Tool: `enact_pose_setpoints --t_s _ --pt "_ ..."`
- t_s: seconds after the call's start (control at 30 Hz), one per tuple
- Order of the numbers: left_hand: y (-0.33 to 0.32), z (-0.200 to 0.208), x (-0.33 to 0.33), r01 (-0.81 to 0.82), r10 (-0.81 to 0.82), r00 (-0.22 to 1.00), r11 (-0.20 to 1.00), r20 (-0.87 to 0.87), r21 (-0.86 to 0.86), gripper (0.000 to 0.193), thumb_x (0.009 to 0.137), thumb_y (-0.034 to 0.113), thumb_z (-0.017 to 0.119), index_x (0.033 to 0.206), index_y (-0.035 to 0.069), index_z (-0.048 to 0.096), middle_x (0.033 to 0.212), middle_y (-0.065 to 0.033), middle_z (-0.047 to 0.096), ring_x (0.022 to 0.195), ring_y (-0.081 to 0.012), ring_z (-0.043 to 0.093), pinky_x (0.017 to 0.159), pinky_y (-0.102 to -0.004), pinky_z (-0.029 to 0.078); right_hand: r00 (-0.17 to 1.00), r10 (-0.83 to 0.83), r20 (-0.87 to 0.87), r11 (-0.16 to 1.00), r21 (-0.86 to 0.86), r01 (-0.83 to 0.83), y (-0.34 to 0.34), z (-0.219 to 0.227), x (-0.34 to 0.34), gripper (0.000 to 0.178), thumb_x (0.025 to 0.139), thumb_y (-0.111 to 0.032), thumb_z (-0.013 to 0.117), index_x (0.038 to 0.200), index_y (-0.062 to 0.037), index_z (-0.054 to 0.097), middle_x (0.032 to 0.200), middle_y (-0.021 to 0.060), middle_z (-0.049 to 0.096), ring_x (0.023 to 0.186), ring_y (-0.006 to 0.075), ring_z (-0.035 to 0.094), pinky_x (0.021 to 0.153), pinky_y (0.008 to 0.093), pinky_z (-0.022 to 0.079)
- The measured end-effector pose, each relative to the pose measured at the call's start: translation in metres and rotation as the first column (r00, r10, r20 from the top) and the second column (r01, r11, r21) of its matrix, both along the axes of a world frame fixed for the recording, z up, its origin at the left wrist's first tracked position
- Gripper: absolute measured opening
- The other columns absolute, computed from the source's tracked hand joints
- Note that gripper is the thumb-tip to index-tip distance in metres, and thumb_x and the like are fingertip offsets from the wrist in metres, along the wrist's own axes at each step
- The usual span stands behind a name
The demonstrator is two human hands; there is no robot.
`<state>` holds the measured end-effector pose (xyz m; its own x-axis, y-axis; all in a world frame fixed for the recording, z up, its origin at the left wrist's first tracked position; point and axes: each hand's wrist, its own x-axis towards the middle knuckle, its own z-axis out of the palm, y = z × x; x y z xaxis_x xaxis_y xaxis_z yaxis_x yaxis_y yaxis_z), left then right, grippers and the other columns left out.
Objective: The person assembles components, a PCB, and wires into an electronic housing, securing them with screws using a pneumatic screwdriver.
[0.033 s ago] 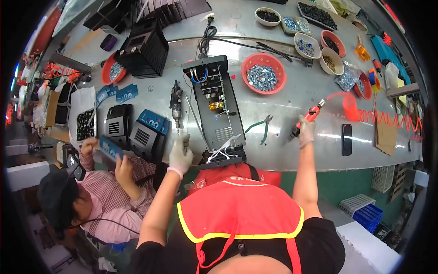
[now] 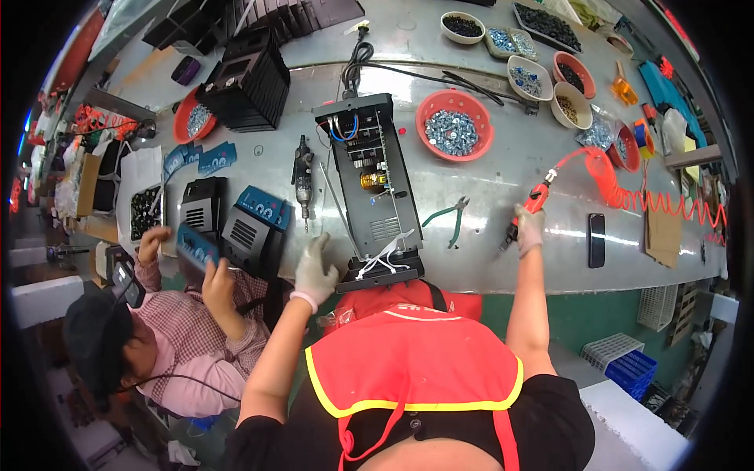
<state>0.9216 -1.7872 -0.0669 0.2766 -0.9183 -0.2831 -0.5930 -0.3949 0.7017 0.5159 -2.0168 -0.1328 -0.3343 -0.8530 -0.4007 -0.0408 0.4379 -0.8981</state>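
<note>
My gloved left hand [image 2: 316,267] hovers over the near table edge, fingers loosely stretched and apart. Nothing shows in it. Just to its right lies an open black metal housing [image 2: 385,212] with a circuit board, coloured wires and a loose white cable tie at its near end. My gloved right hand [image 2: 530,228] grips a red air screwdriver [image 2: 537,198], tilted with its tip down-left; a coiled red hose runs from its upper end. Between that tool and the housing are green-handled cutters [image 2: 448,220]. A dark drill-shaped tool [image 2: 303,177] lies beyond my left hand.
A red bowl of screws [image 2: 454,125] stands right of the housing, with several small bowls behind. A phone [image 2: 597,240] lies at the right. Left, a co-worker [image 2: 181,337] holds a blue panel [image 2: 196,245] beside black covers [image 2: 255,224]. Black housings [image 2: 243,86] are stacked farther back.
My left hand's fingers have straightened and spread a little. My right hand and the air screwdriver have shifted slightly, and the hose has swung left. The co-worker's blue panel has moved slightly.
</note>
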Motion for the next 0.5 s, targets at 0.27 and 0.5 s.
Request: enact_pose_setpoints --t_s 0.27,0.5 --pt "0.014 -0.081 -0.023 -0.101 0.107 0.958 0.994 -0.267 0.033 0.057 0.074 0.01 0.062 0.125 -0.001 0.038 0.116 -0.0239 0.05 0.105 -0.0349 0.053 0.088 -0.0365 0.045 0.323 0.511 -0.796 0.676 0.14 -0.723 0.06 0.055 0.052 0.064 0.064 -0.014 0.07 0.122 -0.0069 0.044 0.123 0.0199 0.046 0.113 0.0347 0.045 0.095 0.0412 0.037" --pt "0.008 -0.058 -0.017 0.124 -0.11 0.985 0.987 0.134 -0.105 0.018 0.071 -0.003 0.053 0.083 0.009 0.06 0.087 -0.0104 0.061 0.084 -0.0275 0.061 0.072 -0.0355 0.049 0.035 0.73 -0.682 0.122 0.081 -0.989 0.092 0.033 0.142 0.049 0.061 -0.01 0.07 0.107 -0.0093 0.056 0.123 0.0196 0.044 0.116 0.0375 0.041 0.096 0.0427 0.036"
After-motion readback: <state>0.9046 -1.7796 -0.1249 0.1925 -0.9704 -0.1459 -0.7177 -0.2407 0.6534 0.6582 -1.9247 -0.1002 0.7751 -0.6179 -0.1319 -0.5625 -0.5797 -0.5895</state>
